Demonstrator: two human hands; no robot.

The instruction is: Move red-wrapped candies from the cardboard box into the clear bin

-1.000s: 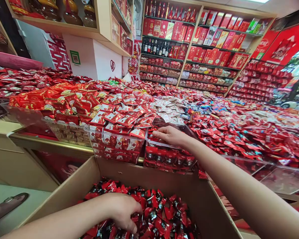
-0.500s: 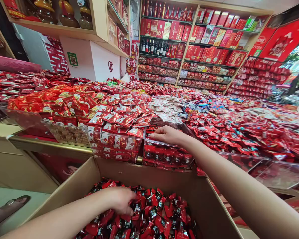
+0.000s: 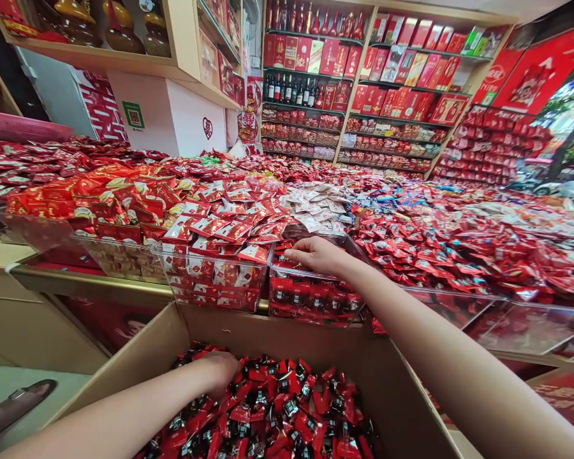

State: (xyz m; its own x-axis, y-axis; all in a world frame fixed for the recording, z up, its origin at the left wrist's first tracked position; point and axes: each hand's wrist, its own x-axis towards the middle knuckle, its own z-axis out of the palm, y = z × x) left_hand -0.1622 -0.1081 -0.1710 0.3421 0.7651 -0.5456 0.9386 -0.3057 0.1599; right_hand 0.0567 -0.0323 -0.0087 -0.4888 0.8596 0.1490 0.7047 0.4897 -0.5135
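My left hand is down in an open cardboard box, among loose red-and-black wrapped candies. Its fingers are buried in the candies, so their grip is hidden. At the clear plastic bin beyond the box, my right hand reaches over the front rim. Thumb and fingers there are bent together, and what lies between them cannot be made out. Through the bin's front wall, neat rows of the same kind of candy show.
To the left stands a bin of red-and-white packets. White packets lie behind my right hand, and heaped red packets spread to the right. Wall shelves hold bottles and gift boxes. A person's shoe shows at lower left.
My left hand has shifted left and sunk its fingers deeper among the candies. The right hand stays at the bin with little change. The whole view has slid slightly.
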